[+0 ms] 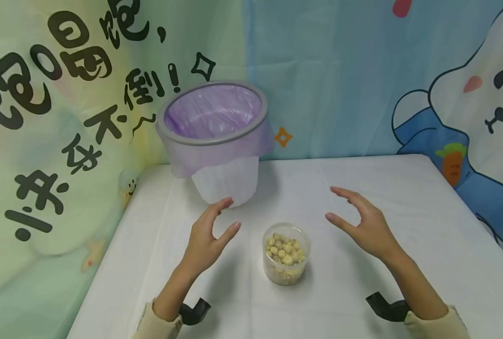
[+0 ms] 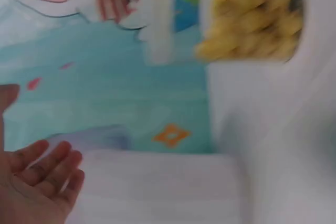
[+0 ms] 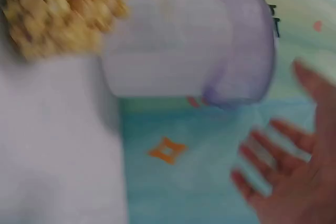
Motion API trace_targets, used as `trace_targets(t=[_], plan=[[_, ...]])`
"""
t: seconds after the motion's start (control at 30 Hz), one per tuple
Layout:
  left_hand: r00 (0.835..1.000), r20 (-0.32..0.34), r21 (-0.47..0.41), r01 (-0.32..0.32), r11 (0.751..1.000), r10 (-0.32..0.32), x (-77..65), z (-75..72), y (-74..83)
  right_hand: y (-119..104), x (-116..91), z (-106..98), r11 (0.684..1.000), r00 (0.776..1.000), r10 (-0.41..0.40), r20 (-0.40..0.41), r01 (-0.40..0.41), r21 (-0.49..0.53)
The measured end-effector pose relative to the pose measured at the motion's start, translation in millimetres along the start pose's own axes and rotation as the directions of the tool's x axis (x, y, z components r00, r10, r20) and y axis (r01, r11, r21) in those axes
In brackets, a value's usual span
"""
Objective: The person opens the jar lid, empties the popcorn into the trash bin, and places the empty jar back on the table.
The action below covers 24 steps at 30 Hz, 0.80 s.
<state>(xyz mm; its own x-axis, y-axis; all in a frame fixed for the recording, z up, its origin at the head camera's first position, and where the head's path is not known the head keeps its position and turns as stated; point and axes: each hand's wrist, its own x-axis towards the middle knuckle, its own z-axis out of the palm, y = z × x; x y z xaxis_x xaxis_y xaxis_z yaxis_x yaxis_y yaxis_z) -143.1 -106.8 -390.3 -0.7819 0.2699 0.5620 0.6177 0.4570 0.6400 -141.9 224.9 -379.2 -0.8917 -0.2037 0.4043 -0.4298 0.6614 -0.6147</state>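
Left hand (image 1: 203, 242) and right hand (image 1: 371, 228) hovering, thumbs and fingers wide, holding nothing; clear tub (image 1: 283, 277) sitting between them, pieces (image 1: 286, 249) inside possibly popcorn. Seemingly readying grasp; next move likely calling for hands closing inward, keeping tub upright.

Black Chinese lettering (image 1: 102, 123) stands on the pale yellow-green part of the cloth backdrop (image 1: 65, 287), in two slanting lines. The lower line ends in the characters "不" and "倒", followed by an exclamation mark (image 1: 173, 77); those ahead of them are too stylised to read for sure. The upper line closes with a comma (image 1: 161, 34), its characters likewise uncertain. A black wavy line (image 1: 140, 123) sits below "倒", and a black outlined four-pointed star (image 1: 203, 66) is printed beside the exclamation mark. In the right wrist view, the black characters are too blurred and cropped to read.
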Motion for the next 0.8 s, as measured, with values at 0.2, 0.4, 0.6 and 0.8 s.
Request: trace_targets(t=[0.2,0.4,0.6,0.8], plan=[[0.969,0.21,-0.234,0.18,0.955,-0.131,-18.9,37.3,-31.5,11.3,-8.8,37.3,0.919,0.958,-0.197,0.209,0.107,0.378],[0.849,0.511,-0.296,0.321,0.9,-0.135,-27.7,66.4,-51.0,17.7,-13.6,63.8,0.881,0.913,-0.197,0.357,0.005,0.474],[0.803,0.583,-0.275,0.337,0.9,-0.123,-30.4,92.0,-53.2,16.6,-15.4,76.7,0.884,0.903,-0.178,0.391,-0.027,0.466],[0.82,0.562,-0.339,0.349,0.874,-0.109,-33.0,105.7,-51.4,15.7,-16.9,78.7,0.9,0.91,-0.158,0.383,-0.027,0.435]])
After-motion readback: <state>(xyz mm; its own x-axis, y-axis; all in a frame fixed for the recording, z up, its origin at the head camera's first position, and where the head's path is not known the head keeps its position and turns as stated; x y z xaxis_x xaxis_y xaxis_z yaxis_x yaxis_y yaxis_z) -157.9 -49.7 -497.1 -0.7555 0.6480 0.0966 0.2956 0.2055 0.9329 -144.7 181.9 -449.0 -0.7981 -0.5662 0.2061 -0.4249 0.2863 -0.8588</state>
